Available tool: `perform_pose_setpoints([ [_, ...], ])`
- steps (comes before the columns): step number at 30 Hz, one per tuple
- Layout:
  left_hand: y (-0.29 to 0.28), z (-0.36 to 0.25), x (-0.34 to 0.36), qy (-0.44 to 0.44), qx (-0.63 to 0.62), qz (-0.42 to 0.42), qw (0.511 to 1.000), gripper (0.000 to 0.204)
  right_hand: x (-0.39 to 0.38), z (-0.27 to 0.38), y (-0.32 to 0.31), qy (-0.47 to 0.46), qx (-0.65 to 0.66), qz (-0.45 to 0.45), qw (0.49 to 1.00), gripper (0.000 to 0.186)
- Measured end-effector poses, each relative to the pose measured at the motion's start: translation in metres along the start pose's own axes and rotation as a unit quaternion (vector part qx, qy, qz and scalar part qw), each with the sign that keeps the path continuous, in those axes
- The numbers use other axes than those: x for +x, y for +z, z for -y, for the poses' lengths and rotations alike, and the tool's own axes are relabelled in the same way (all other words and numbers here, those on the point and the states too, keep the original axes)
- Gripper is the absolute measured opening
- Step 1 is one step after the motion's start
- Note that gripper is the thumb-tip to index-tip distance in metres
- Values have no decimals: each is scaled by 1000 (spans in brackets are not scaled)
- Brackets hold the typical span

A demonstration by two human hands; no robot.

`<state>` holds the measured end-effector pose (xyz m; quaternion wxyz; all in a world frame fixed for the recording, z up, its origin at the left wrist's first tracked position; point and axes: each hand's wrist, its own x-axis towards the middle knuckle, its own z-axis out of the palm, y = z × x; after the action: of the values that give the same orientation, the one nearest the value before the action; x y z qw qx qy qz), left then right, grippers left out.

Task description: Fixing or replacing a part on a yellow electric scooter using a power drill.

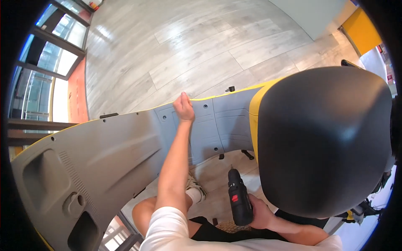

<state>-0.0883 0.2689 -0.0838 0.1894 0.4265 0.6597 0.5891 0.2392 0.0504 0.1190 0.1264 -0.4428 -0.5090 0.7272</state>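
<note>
- Grey wood-look planks cover the floor (pixel 201 39); framed windows (pixel 63 52) and an orange-red board (pixel 76 94) stand at the left.
- Curved grey panel (pixel 121 146) with a yellow edge: spans from the lower left to beside the large black rounded seat-like part (pixel 322 138) at the right. Its face shows recesses and small dark fastener points.
- Left hand (pixel 184 109): at the panel's upper yellow edge, near its middle, fingers curled in closely. Whether they grip the edge or a small item cannot be told.
- Right hand (pixel 261 214): closed around the handle of a black cordless drill (pixel 240 200) with a red mark on its body.
- Drill position: low, right of centre, beside the black part; bit directed forward, apart from the left hand.
- Patterned shoe (pixel 197 187): below the panel, partly hidden by the left forearm.
</note>
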Motion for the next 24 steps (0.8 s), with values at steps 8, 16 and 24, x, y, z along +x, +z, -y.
perform_pose_setpoints([
  [8, -102, 9, 50, -62, 557, 232, 795, 54, 5, 6, -3, 43, -104, 1, 994, 54],
  [16, -97, 13, 60, -46, 540, 193, 818, 51, -5, -22, 18, 16, -162, -2, 987, 59],
  [24, -115, -8, 3, -18, 654, 157, 740, 62, 6, -32, 50, -84, -20, 20, 996, 44],
])
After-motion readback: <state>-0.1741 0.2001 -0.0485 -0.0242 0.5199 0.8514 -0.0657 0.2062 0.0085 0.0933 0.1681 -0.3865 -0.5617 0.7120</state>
